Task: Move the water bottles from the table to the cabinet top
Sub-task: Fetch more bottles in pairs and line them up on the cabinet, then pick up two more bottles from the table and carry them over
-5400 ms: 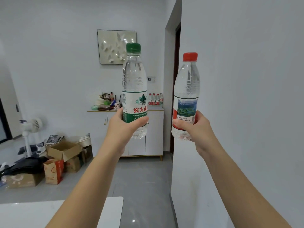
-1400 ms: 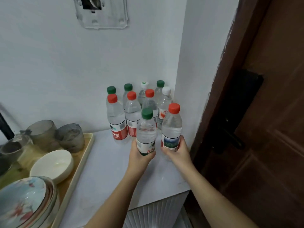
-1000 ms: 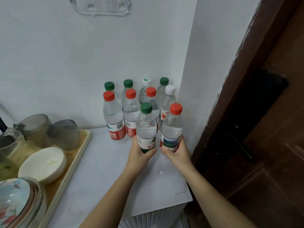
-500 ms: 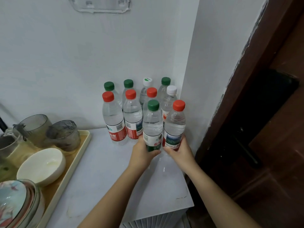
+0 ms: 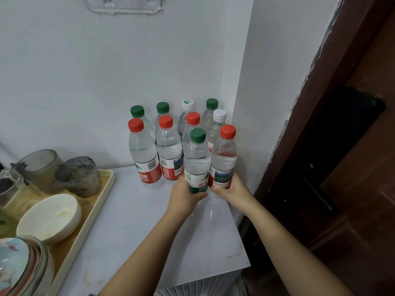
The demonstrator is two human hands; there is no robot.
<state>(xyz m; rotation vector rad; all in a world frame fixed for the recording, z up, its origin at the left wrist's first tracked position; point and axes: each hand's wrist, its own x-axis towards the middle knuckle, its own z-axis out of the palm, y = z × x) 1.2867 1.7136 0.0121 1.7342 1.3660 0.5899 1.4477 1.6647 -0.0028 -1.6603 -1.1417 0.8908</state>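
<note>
The left hand [image 5: 184,196] has its fingers curled round the green-capped bottle [image 5: 197,161], the right hand [image 5: 234,190] round the red-capped bottle [image 5: 224,159]. Eight bottles [image 5: 168,150] crowd the cabinet top [image 5: 149,242] just behind at twelve o'clock, with a tray [image 5: 92,214] at nine.

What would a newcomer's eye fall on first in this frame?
A tight cluster of bottles stands in the back right corner of the cabinet top. At its front, the left hand grips a green-capped bottle and the right hand grips a red-capped bottle, side by side. On the left, a tray holds a white bowl and grey cups.
</note>
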